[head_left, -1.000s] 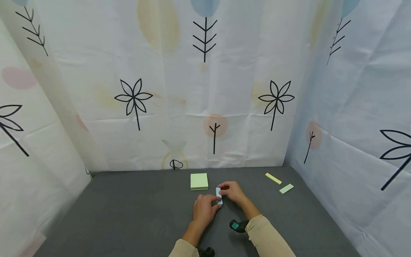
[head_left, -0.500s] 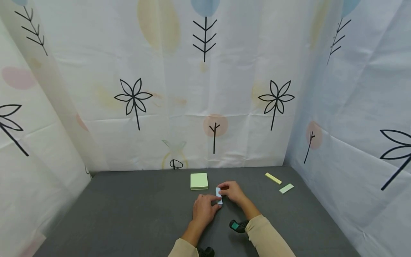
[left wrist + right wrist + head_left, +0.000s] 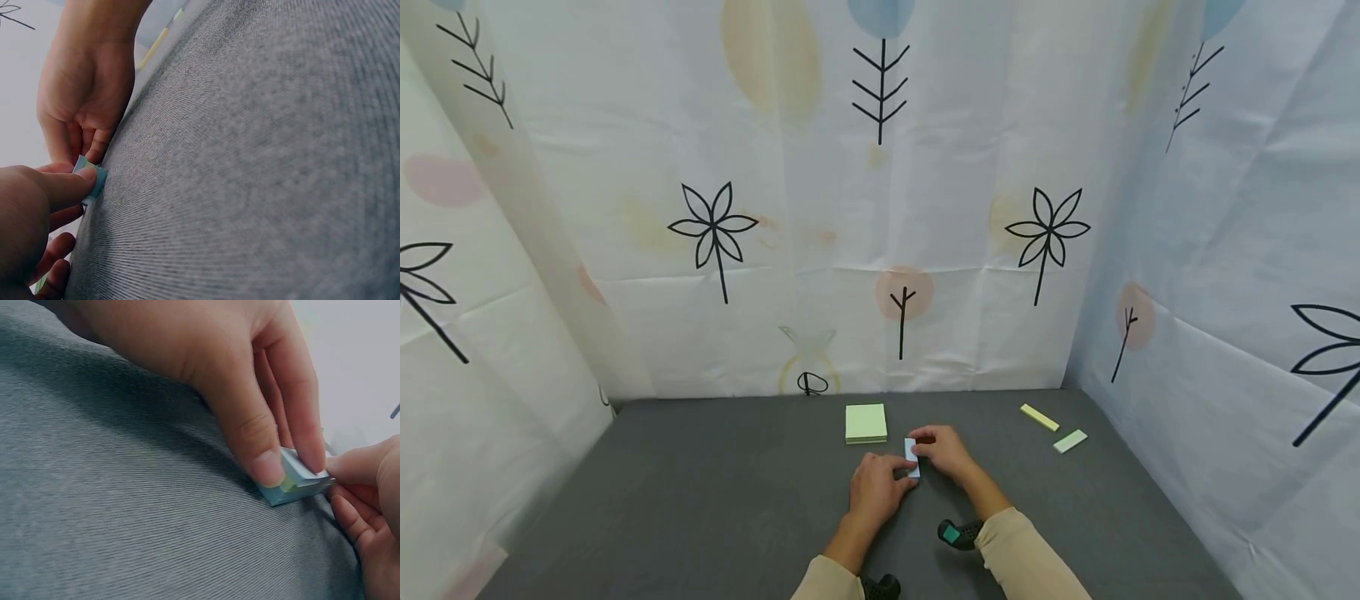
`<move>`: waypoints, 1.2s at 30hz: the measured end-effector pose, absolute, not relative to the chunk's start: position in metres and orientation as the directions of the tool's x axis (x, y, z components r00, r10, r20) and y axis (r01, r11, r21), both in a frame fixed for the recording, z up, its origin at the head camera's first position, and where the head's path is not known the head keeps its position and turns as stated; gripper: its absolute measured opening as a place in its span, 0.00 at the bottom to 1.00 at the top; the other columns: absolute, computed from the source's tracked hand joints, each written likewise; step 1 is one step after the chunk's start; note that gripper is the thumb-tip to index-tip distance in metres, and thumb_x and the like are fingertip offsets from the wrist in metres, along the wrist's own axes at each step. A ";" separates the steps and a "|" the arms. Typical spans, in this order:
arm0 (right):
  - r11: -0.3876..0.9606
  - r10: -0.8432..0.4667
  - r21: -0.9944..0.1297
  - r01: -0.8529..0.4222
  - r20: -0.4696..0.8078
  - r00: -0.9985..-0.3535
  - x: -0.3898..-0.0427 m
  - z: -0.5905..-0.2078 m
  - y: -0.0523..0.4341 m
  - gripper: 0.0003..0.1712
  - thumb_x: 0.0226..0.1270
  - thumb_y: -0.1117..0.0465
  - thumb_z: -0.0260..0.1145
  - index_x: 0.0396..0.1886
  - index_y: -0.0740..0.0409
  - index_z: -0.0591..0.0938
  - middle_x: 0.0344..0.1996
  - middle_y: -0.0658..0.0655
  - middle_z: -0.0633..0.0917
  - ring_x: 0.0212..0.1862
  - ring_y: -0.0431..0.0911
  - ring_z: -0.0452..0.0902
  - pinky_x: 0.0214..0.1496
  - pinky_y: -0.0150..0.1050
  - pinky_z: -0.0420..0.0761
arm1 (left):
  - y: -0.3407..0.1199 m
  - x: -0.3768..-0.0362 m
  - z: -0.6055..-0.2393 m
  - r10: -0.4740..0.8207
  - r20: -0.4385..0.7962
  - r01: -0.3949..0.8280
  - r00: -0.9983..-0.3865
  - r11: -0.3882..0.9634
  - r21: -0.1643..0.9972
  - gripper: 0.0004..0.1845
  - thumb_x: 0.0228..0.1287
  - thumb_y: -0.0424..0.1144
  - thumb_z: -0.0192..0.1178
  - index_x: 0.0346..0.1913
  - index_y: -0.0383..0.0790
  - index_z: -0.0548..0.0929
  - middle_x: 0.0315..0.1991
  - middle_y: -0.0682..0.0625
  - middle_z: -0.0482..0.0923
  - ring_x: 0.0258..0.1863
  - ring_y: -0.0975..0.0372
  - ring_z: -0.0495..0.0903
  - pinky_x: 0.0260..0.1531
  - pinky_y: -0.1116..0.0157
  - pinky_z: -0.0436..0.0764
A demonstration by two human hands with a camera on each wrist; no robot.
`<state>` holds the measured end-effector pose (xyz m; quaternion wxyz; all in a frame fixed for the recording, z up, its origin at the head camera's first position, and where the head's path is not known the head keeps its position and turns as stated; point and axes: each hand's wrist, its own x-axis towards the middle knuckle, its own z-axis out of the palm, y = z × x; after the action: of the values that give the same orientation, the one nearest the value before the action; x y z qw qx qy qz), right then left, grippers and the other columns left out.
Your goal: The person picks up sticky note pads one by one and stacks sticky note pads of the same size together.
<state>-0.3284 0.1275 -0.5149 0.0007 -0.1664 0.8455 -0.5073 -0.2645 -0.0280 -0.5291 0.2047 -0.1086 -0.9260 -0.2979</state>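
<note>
A small light blue strip of folded paper stands on the dark grey table between both hands. My left hand pinches its near end between thumb and index finger. At the far end my right hand holds it between thumb and fingers. The right wrist view shows the blue paper with a yellow-green layer inside its fold, the right thumb on one side and a finger pressing its top. In the left wrist view, the left thumb covers part of the blue paper.
A square stack of pale green sticky notes lies just beyond the left hand. Farther right lie a narrow yellow strip and a pale green strip. A patterned white curtain borders the table at back and sides.
Both hands keep their grip on the blue paper in nearly the same place. The right forearm sits very slightly lower; the view has shifted a little.
</note>
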 end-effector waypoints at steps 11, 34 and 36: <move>0.400 -0.278 -0.860 -0.316 0.214 -0.936 -0.321 -0.513 0.133 0.17 0.61 0.73 0.66 0.51 0.72 0.82 0.46 0.66 0.84 0.49 0.59 0.80 0.48 0.50 0.79 | -0.028 -0.266 -0.528 0.079 0.424 0.314 -0.902 0.794 0.521 0.12 0.47 0.45 0.76 0.38 0.54 0.91 0.32 0.57 0.85 0.29 0.61 0.73 0.30 0.60 0.74; 0.329 -0.301 -0.894 -0.305 0.206 -0.931 -0.311 -0.511 0.133 0.25 0.64 0.75 0.63 0.61 0.72 0.74 0.51 0.70 0.81 0.52 0.61 0.79 0.50 0.50 0.79 | -0.028 -0.268 -0.530 0.073 0.421 0.301 -0.904 0.807 0.508 0.12 0.45 0.42 0.77 0.37 0.55 0.91 0.32 0.59 0.85 0.29 0.63 0.72 0.29 0.61 0.73; 0.322 -0.306 -0.892 -0.316 0.218 -0.927 -0.311 -0.511 0.134 0.25 0.63 0.75 0.63 0.61 0.73 0.74 0.51 0.71 0.80 0.52 0.62 0.79 0.50 0.50 0.79 | -0.028 -0.268 -0.530 0.074 0.418 0.300 -0.905 0.809 0.506 0.12 0.45 0.42 0.77 0.37 0.55 0.91 0.31 0.59 0.85 0.29 0.63 0.72 0.29 0.61 0.73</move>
<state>-0.3110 0.1340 -0.5110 -0.0045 -0.1911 0.8131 -0.5498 -0.2678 -0.0276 -0.5299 0.1932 -0.1003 -0.9312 -0.2924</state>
